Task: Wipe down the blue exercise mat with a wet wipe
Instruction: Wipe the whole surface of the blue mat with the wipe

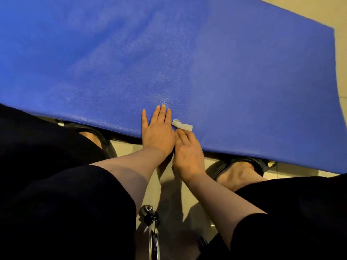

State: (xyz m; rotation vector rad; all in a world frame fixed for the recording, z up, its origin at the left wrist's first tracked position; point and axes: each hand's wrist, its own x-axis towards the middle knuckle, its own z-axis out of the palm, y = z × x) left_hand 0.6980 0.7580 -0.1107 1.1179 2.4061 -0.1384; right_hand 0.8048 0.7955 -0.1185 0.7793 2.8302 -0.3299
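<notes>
Seen from above, looking down past a person's own body. Nearest the viewer, dark clothing fills the bottom left and bottom right corners, with bare forearms reaching forward from short dark sleeves. Between the arms, low in the frame, hangs a metal clip on a dark fitting, over a pale tiled floor.

A little further on, two feet in dark sandals stand on the floor, their toes hidden under the near edge of the mat.

The blue exercise mat lies flat and takes up most of the upper frame. Its near edge runs slantwise, from the left side of the frame downward to the right. Its right end is a straight edge at upper right, with pale floor showing beyond it. The left end is out of frame. Beyond the hands the mat is a broad, bare stretch of blue.

The left hand lies palm down across the near edge of the mat, fingers straight and slightly spread, pressing flat. The right hand sits just beside it, touching it, fingers bent and pinching a small, crumpled white wet wipe. The wipe rests on the mat close to the near edge, beside the left hand's fingers.
</notes>
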